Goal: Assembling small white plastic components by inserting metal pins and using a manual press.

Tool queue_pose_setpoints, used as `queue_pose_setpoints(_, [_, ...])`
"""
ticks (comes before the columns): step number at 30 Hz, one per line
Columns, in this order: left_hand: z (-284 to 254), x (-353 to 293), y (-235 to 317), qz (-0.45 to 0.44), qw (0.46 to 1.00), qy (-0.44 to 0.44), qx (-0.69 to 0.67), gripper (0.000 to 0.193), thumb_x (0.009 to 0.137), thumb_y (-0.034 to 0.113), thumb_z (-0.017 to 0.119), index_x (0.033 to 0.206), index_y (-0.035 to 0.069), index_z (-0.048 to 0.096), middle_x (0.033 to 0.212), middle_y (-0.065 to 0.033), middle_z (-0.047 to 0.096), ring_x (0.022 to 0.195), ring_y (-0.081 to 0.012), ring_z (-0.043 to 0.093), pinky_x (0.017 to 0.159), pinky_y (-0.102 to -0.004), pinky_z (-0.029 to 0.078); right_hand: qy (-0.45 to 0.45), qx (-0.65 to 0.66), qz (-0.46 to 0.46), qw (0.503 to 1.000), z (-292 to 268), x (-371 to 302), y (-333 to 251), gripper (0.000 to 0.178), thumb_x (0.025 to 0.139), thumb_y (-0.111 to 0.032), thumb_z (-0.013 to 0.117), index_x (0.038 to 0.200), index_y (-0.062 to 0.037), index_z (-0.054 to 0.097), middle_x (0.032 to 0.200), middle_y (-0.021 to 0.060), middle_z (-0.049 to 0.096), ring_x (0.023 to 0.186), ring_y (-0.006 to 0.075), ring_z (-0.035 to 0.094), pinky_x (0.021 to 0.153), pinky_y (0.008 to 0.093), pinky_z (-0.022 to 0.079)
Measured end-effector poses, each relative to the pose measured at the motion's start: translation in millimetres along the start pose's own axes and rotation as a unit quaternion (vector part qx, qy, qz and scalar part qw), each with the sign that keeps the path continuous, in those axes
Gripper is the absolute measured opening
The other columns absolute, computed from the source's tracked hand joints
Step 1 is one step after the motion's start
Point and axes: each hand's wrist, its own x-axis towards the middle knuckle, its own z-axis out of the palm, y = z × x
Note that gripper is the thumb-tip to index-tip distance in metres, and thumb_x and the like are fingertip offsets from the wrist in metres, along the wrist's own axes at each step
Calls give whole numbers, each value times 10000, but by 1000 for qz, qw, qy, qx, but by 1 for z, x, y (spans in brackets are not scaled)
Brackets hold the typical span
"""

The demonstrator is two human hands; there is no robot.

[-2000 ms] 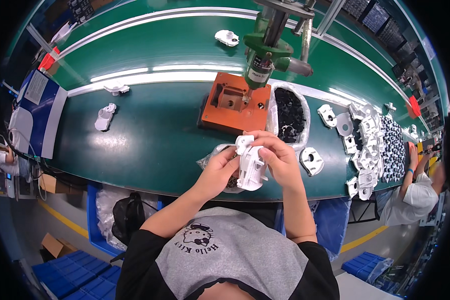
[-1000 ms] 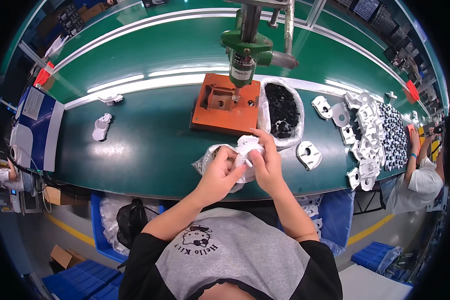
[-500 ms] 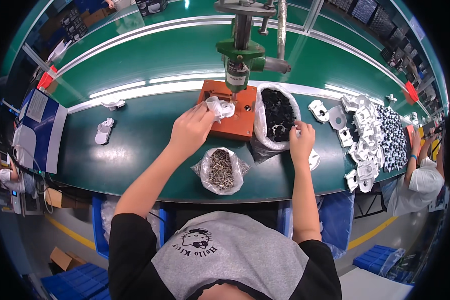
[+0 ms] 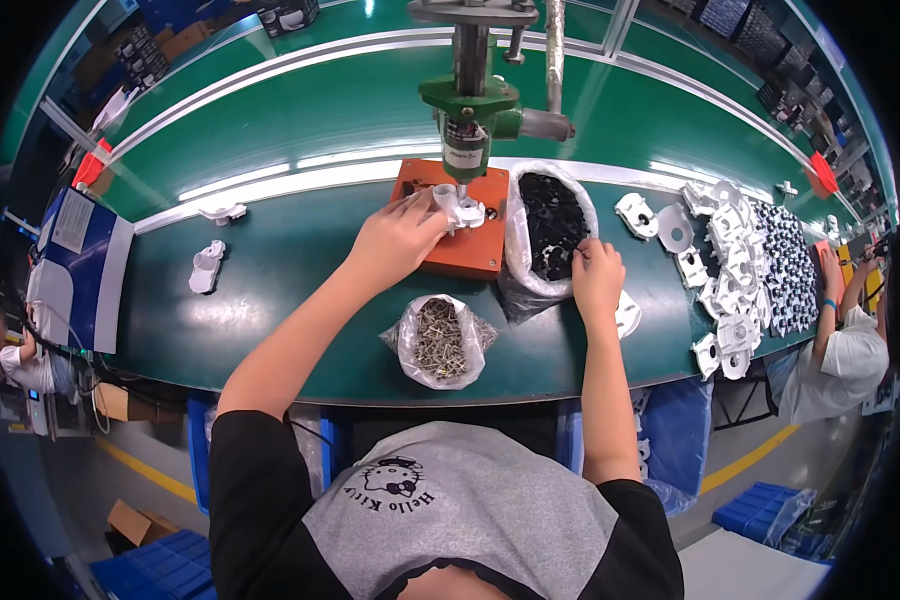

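My left hand grips a white plastic housing against the orange fixture block. Directly over that housing stands the green-bodied powered driver, its bit reaching down to the part. The thumb and fingers hide some of the housing. At the right rim of a clear plastic bag full of small black parts, my right hand has its fingers pinched together. Whatever lies between them, if anything, is hidden. In front of the block, another clear bag holds many metal screws.
White housings lie heaped at the right, beside rows of black-and-white parts. Two white pieces, one of them a housing, lie at the left, near a blue-and-white box. A co-worker sits at the far right.
My left hand has shifted the white housing right, under the driver bit. The fingers of my right hand have drawn closer together at the bag's rim.
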Motion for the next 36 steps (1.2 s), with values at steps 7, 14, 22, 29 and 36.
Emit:
queue_pose_setpoints(7, [3, -2, -12, -12, 999, 13, 43, 159, 770, 107, 632, 913, 74, 571, 1142, -187, 607, 969, -310, 651, 803, -382, 549, -6, 1, 4, 1000, -2, 1, -3, 84, 815, -120, 625, 889, -84, 610, 838, 86, 597, 859, 294, 563, 763, 407, 436])
queue_pose_setpoints(14, [10, -4, -15, -2, 1000, -6, -15, 152, 773, 90, 637, 905, 67, 566, 1124, -177, 600, 965, -328, 637, 839, -388, 534, -12, 7, 8, 1000, 2, 0, 3, 89, 809, -115, 625, 895, -96, 611, 852, 75, 594, 859, 286, 557, 736, 406, 427])
queue_pose_setpoints(22, [11, -3, -18, -9, 997, -15, -79, 112, 811, 82, 624, 895, 50, 558, 1147, -185, 582, 1026, -348, 602, 892, -400, 505, 7, 54, 16, 998, 2, 0, 6, 98, 827, -84, 594, 916, -52, 620, 837, 114, 627, 814, 310, 574, 737, 411, 453])
queue_pose_setpoints(29, [13, -7, -22, -33, 989, -38, -141, 83, 833, 89, 603, 882, 33, 566, 1179, -175, 577, 1125, -344, 552, 972, -420, 456, 37, 126, 54, 990, -2, 2, 4, 96, 851, -82, 590, 928, -31, 617, 840, 114, 620, 809, 286, 587, 730, 380, 465])
queue_pose_setpoints(36, [22, -14, -4, -93, 990, -15, -109, 125, 838, 126, 584, 936, 48, 579, 1215, -232, 557, 1164, -377, 522, 1033, -455, 395, 76, 165, 16, 983, -6, 3, -16, 88, 853, -52, 602, 927, -6, 611, 824, 98, 610, 732, 236, 583, 683, 334, 470])
